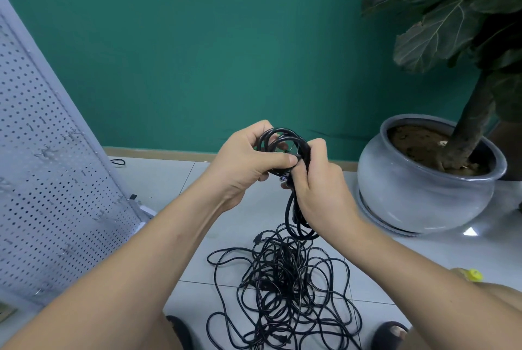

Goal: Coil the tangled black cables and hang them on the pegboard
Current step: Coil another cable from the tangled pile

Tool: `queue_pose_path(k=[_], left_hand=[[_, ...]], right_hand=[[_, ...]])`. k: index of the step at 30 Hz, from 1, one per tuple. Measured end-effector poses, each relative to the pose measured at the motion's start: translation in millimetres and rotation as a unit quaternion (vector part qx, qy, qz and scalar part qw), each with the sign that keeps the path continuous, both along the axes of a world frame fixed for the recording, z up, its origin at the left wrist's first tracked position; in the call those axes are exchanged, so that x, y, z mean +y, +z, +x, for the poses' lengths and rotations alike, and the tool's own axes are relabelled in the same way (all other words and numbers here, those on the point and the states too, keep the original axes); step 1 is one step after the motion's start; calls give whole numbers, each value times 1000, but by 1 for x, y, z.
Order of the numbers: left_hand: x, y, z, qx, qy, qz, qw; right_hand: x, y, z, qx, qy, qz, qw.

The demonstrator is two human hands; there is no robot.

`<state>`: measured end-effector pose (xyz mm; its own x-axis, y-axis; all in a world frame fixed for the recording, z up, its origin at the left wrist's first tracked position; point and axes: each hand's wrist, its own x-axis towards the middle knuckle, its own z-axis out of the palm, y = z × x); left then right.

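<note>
The cables (pixel 285 287) are black against pale grey floor tiles (pixel 175 180); the pegboard (pixel 50 174) is white, dotted with rows of dark holes; the wall (pixel 197 38) is teal; the pot (pixel 418 194) is glossy grey, its leaves (pixel 440 27) dark green

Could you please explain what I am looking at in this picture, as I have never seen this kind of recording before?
There is no machine here. A person wears one camera on the head, looking forward and down, so you see roughly what they see. Each grip is simply a bare hand. The left grip and right grip both curl round a small coil of black cable, held up in front of them. More cable hangs below it toward a tangle on the tiled floor. A white pegboard with hooks stands at the left, and a plant in a grey pot at the right.
</note>
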<state>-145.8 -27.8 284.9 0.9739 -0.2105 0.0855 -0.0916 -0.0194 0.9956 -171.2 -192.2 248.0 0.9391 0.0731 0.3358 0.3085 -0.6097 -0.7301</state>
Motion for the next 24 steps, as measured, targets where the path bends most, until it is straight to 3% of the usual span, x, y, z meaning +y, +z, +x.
queue_pose_path(k=[7, 18, 24], left_hand=[[0, -3, -2, 0, 14, 46, 999], [-1, -12, -6, -34, 125, 38, 991], [-3, -13, -8, -46, 64, 30, 996]], right_hand=[[2, -3, 2, 20, 0, -52, 998], [-7, -1, -6, 20, 96, 37, 994], [-10, 0, -3, 11, 51, 121, 991]])
